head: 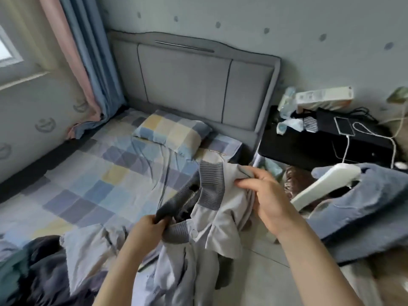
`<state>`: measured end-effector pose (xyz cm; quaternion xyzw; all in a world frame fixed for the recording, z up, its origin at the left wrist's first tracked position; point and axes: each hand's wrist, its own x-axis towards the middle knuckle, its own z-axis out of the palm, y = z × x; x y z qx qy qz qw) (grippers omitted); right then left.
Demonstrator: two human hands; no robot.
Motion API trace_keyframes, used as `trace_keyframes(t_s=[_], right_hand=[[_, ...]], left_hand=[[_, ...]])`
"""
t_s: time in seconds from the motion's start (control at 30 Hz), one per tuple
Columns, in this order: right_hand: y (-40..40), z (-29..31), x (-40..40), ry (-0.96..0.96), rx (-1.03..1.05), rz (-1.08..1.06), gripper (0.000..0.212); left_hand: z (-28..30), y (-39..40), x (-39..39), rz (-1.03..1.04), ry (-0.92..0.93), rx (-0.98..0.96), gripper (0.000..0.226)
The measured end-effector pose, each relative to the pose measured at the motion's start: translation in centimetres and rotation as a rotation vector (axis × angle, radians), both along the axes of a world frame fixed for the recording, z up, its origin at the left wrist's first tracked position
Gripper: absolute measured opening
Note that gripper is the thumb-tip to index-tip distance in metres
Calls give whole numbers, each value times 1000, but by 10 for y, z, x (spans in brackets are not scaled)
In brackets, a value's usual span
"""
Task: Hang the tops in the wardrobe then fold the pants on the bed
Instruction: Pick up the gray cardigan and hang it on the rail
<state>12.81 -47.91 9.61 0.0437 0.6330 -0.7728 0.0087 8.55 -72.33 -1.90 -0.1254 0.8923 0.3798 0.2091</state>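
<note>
Gripping the dark ribbed collar of the grey jacket (212, 208), the left hand (148, 226) lifts it over the bed (92, 173); right hand (265, 195) pinches its shoulder fabric; beyond, a checked pillow (174, 131) lies against the headboard (198, 82)

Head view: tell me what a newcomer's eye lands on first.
Both hands, the left hand and right hand, hold up a pale grey jacket with dark ribbed trim, low in the middle. Behind it lies the checked bed with its matching pillow against the grey headboard.
</note>
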Motion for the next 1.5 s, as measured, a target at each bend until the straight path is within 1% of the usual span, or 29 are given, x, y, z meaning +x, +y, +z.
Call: trace_keyframes(t_s=[0.03, 0.07, 0.1, 0.13, 0.2, 0.27, 0.3, 0.37, 0.43, 0.5, 0.57, 0.63, 0.77, 0.8, 0.87, 0.9, 1.0, 1.03, 1.07, 1.1, 1.13, 1.2, 1.23, 1.3, 1.33, 1.4, 1.43, 1.47, 1.5], right_hand=[[14, -4, 8, -11, 27, -15, 33], [31, -7, 17, -16, 64, -36, 32], [46, -10, 26, -18, 111, -45, 32], [59, -12, 34, -19, 163, -43, 32], [95, -17, 50, -50, 278, -58, 31], [139, -20, 70, -96, 387, -84, 31], [156, -22, 79, -135, 423, -93, 27], [198, -28, 102, -214, 496, -132, 26], [234, -35, 124, -276, 596, -165, 28], [271, -45, 147, -322, 739, -173, 26], [303, -48, 169, -374, 817, -178, 28], [337, -44, 198, -389, 794, -244, 33], [358, -33, 232, -351, 558, -258, 21], [366, -35, 239, -319, 575, -268, 26], [382, -47, 251, -317, 699, -293, 38], [390, -57, 256, -382, 754, -269, 37], [424, -89, 287, -758, 889, -230, 20], [437, -98, 300, -822, 869, -313, 11], [448, -101, 311, -844, 795, -427, 6], [460, -103, 320, -844, 669, -559, 8], [475, -102, 331, -816, 467, -715, 10], [500, -92, 351, -683, 4, -960, 13], [511, -85, 361, -579, -216, -1049, 15], [522, -67, 374, -381, -502, -1146, 7], [526, -57, 378, -295, -585, -1184, 9], [534, -40, 379, -121, -695, -1245, 16], [538, -31, 378, -45, -730, -1288, 20], [542, -19, 376, 16, -743, -1314, 24], [545, -7, 373, 73, -746, -1325, 24]], left_hand=[[2, 9, -2, -80, 43, -117, 35], [4, 26, -3, -113, 58, -145, 35], [5, 42, -5, -96, 50, -87, 32], [6, 54, -5, 9, 20, 75, 29], [15, 86, 0, 274, -69, 507, 26], [30, 127, 14, 428, -175, 897, 25], [38, 142, 21, 438, -236, 1019, 27], [55, 187, 42, 358, -320, 1138, 35], [71, 232, 60, 257, -332, 1159, 35], [83, 279, 77, 177, -360, 1171, 29], [92, 327, 92, 113, -396, 1177, 24], [98, 384, 111, 46, -440, 1144, 20], [105, 465, 147, -102, -459, 1024, 30], [107, 486, 157, -148, -479, 993, 30], [111, 519, 171, -217, -493, 952, 23], [113, 532, 174, -230, -484, 940, 20], [118, 568, 179, -340, -527, 932, 19], [118, 581, 178, -381, -560, 933, 19], [118, 591, 176, -411, -587, 935, 20], [117, 600, 173, -446, -587, 936, 20], [116, 613, 171, -512, -574, 935, 20], [111, 634, 167, -669, -493, 907, 24], [108, 649, 166, -744, -422, 886, 25], [95, 674, 164, -849, -206, 813, 15], [85, 688, 162, -912, -81, 751, 11], [67, 722, 157, -1045, 200, 564, 22], [60, 740, 155, -1099, 280, 488, 25], [53, 756, 151, -1135, 288, 430, 25], [47, 771, 147, -1161, 225, 408, 22]])
